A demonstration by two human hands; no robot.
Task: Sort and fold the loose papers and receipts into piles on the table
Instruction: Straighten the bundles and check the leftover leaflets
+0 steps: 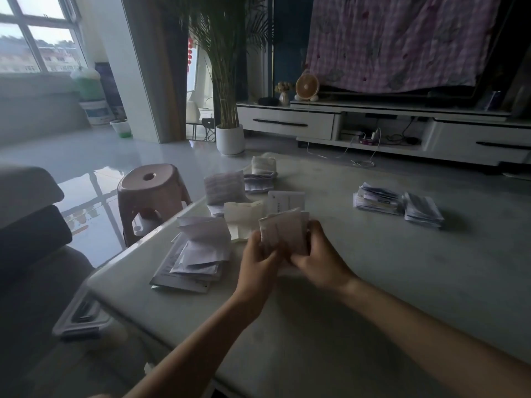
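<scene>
Both hands hold one folded pinkish paper (pixel 284 231) above the middle of the pale table (pixel 359 282). My left hand (pixel 258 262) grips its lower left edge, and my right hand (pixel 319 259) grips its lower right side. A loose heap of white sheets (pixel 198 259) lies to the left near the table edge. More folded papers (pixel 224 188) and a small white slip (pixel 286 201) lie beyond the hands. Two neat stacks of receipts (pixel 376 201) (pixel 422 211) sit at the right.
A pink plastic stool (pixel 149 191) stands off the table's left corner. A grey sofa (pixel 26 225) is at the far left. A potted plant (pixel 230 139) and a white TV cabinet (pixel 373 122) stand beyond the table.
</scene>
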